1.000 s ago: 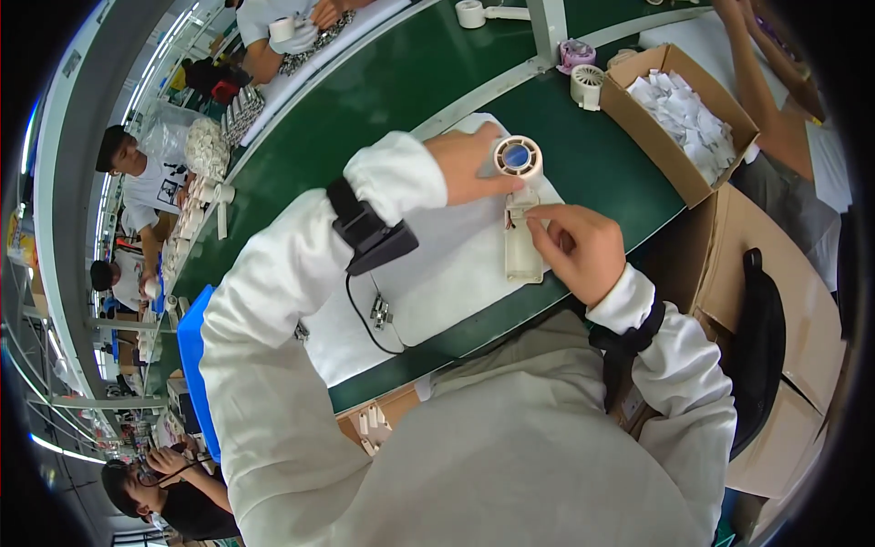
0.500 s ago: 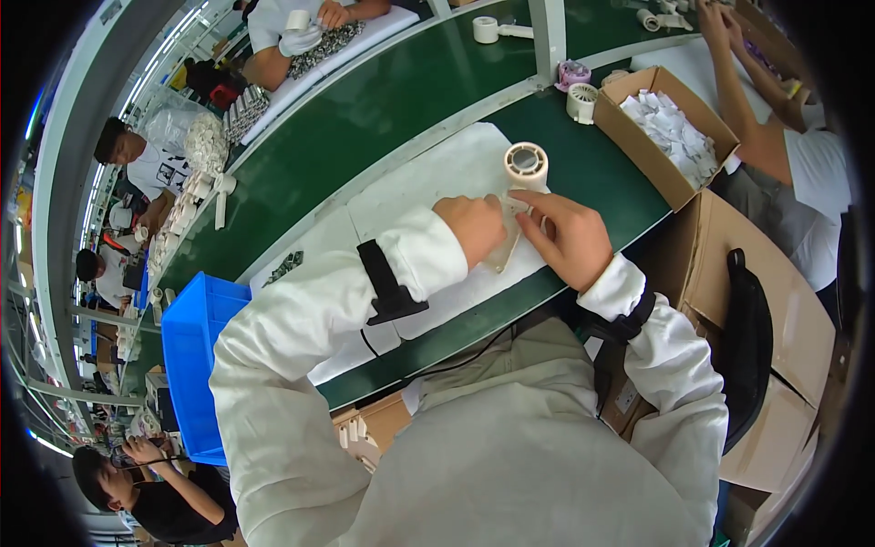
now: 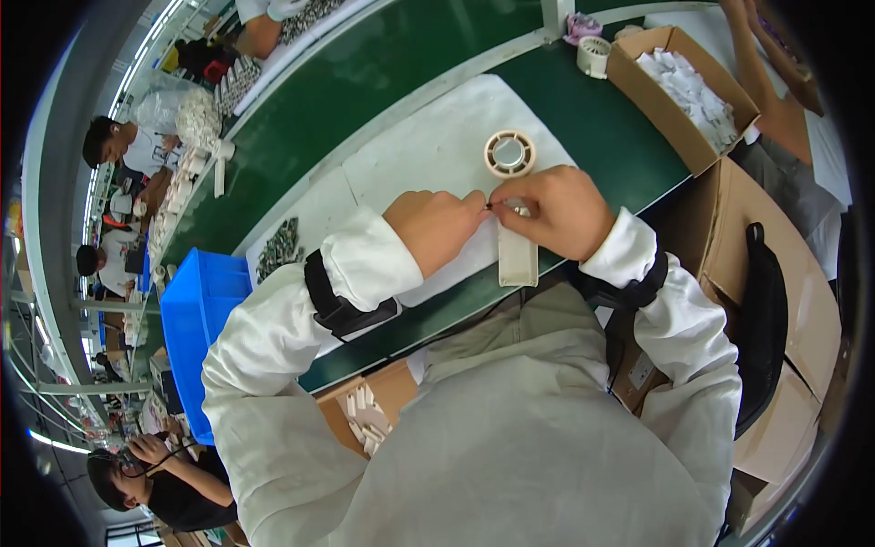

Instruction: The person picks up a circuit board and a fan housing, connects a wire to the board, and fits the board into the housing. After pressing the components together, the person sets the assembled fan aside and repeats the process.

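A cream plastic handheld fan housing (image 3: 518, 260) lies on the white sheet, its round ring head away from me and its open handle toward me. Over the handle, just below the ring, my two hands meet. My left hand (image 3: 436, 230) is closed in a pinch at a tiny dark piece, too small to make out. From the other side my right hand (image 3: 567, 215) pinches at the same spot, thumb and forefinger together. My fingers hide the upper part of the handle.
The white sheet (image 3: 410, 146) covers part of the green bench. Small green-and-silver parts (image 3: 281, 248) lie at left, beside a blue bin (image 3: 196, 337). A carton of white pieces (image 3: 684, 100) and a round cream fan part (image 3: 592, 56) stand far right. Co-workers sit around.
My hands have drawn together into a pinch over the handle. The housing now lies straighter toward me, with more of its lower handle showing. The view has shifted a little.
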Motion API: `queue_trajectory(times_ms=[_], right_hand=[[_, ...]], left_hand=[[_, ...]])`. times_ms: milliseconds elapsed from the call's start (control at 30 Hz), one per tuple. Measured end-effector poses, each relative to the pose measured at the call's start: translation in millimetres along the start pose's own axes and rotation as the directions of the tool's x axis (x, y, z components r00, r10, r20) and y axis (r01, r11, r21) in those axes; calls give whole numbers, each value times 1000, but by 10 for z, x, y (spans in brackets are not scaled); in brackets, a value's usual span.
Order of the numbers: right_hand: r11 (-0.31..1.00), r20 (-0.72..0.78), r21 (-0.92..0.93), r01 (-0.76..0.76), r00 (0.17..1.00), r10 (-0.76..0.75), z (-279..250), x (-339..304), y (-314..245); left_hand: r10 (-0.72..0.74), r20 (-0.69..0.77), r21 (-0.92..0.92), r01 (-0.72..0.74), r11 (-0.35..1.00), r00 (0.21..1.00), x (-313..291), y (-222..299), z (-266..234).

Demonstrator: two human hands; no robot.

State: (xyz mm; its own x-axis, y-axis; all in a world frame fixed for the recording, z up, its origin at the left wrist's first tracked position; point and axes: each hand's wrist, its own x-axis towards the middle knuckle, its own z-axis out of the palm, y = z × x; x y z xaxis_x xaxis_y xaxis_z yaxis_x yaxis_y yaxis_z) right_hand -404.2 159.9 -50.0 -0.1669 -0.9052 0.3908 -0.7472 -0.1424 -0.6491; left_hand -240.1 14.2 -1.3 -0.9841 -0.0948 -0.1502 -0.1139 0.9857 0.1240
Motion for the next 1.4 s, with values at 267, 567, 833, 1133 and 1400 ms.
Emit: queue_trajectory(times_ms=[267, 567, 833, 1133, 1400], right_hand=[[988, 3, 120, -98, 995, 98, 0, -7, -16], [989, -44, 141, -48, 998, 55, 54, -104, -10], [991, -102, 133, -23, 994, 37, 111, -128, -45], [987, -71, 145, -67, 994, 78, 79, -144, -61], [987, -24, 119, -108, 994, 111, 56, -120, -74]], left_hand=[[-79, -2, -170, 78, 982, 997, -264, 41, -252], [-482, -93, -338, 428, 838, 871, -1083, -161, -199], [-604, -123, -471, 489, 734, 788, -1228, -140, 132], [-549, -312, -351, 443, 825, 775, -1290, -290, 169], [-594, -514, -285, 531, 798, 619, -1141, -227, 99]])
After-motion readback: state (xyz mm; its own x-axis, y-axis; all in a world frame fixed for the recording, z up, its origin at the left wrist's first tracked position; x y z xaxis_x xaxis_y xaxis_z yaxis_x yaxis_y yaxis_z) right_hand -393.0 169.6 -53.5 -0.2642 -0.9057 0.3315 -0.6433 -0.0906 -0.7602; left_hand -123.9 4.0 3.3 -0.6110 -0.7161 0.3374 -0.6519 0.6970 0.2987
